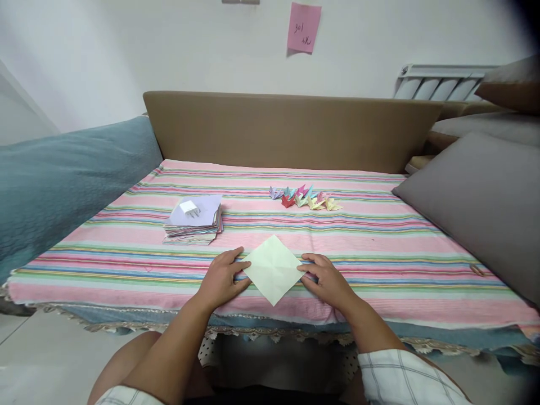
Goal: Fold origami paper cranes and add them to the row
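A pale yellow-green square sheet of paper point(273, 271) is turned with one corner towards me, near the front of the striped cloth. Faint crease lines cross at its middle. My left hand point(221, 278) has hold of the left corner with its fingertips, the thumb below and the index finger on the paper's edge. At the opposite corner, my right hand point(327, 279) grips the sheet in much the same way. Beyond the sheet, several small folded paper cranes point(301, 197) in various colours stand clustered in rows.
To the left is a stack of coloured paper point(193, 232) with a white plug adapter point(190, 208) on top. A pink-striped cloth point(392, 253) covers the seat. Grey cushions point(485, 208) lie at right, a blue-covered armrest point(76, 180) at left, and a brown backrest point(291, 132) behind.
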`<action>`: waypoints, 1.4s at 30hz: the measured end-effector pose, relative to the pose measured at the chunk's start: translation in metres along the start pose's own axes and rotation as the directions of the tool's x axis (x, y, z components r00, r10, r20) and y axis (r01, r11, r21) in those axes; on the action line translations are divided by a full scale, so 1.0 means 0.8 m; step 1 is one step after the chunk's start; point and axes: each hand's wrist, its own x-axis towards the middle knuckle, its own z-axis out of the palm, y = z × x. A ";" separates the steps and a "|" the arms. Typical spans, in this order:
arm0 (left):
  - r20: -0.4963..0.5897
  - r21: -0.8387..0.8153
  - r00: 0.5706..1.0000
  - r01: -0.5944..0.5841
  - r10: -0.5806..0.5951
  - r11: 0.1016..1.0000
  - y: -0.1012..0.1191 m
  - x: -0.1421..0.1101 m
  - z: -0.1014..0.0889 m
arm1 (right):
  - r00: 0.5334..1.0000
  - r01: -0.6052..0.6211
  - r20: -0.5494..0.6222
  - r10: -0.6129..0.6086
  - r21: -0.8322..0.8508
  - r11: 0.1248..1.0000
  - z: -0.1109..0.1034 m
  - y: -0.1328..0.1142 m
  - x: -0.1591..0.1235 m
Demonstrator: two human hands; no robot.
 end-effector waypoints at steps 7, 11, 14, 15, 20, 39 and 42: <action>-0.070 0.017 0.996 -0.057 0.058 0.998 0.001 0.000 0.006 | 0.989 0.065 -0.128 -0.072 -0.058 0.996 0.006 0.007 0.003; -0.097 0.022 0.991 -0.090 0.092 0.996 0.004 0.001 0.009 | 0.987 0.081 -0.127 -0.096 -0.117 0.990 0.003 0.009 0.004; -0.092 0.002 0.992 -0.085 0.085 0.996 0.004 0.001 0.009 | 0.989 0.073 -0.122 -0.088 -0.122 0.990 0.003 0.010 0.003; -0.089 -0.007 0.993 -0.078 0.077 0.997 0.003 0.001 0.008 | 0.989 0.070 -0.120 -0.083 -0.116 0.991 0.003 0.011 0.003; -0.087 -0.043 0.996 0.020 -0.023 0.999 -0.001 0.000 0.006 | 0.994 0.026 -0.105 -0.034 -0.078 0.997 0.003 0.010 0.003; -0.102 -0.063 0.969 0.220 -0.226 0.973 -0.001 0.008 0.009 | 0.976 -0.209 -0.060 0.209 0.020 0.978 0.002 0.002 0.009; -0.106 -0.039 0.964 0.242 -0.245 0.970 0.001 0.010 0.009 | 0.965 -0.251 -0.079 0.251 0.014 0.968 0.004 0.001 0.011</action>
